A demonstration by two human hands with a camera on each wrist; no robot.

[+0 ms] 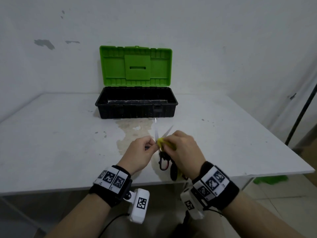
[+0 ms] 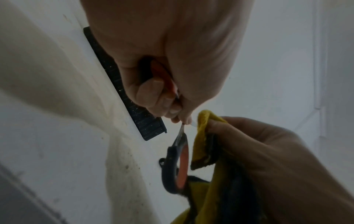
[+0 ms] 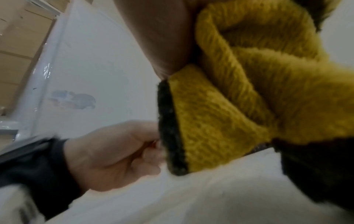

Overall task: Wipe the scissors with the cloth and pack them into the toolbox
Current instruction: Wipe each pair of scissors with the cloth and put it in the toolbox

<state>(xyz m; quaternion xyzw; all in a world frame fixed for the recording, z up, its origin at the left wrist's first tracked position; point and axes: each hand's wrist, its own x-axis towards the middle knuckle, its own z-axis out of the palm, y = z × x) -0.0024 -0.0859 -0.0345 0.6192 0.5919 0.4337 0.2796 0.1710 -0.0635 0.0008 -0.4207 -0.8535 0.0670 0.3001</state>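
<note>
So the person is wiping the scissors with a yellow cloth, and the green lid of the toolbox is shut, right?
Not quite. The toolbox lid is open, standing upright behind the black base, as the head view shows. The rest holds: the right hand rubs the yellow cloth on the scissors.

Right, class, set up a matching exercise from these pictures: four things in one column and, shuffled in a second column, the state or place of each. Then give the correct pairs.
Column 1
1. toolbox
2. scissors
3. yellow cloth
4. left hand

Column 2
A. bunched in the right hand, pressed against a blade
B. lid up, at the back of the white table
C. grips one scissor handle
D. blades spread apart, tips pointing toward the toolbox

Pairs: 1-B, 2-D, 3-A, 4-C
</note>
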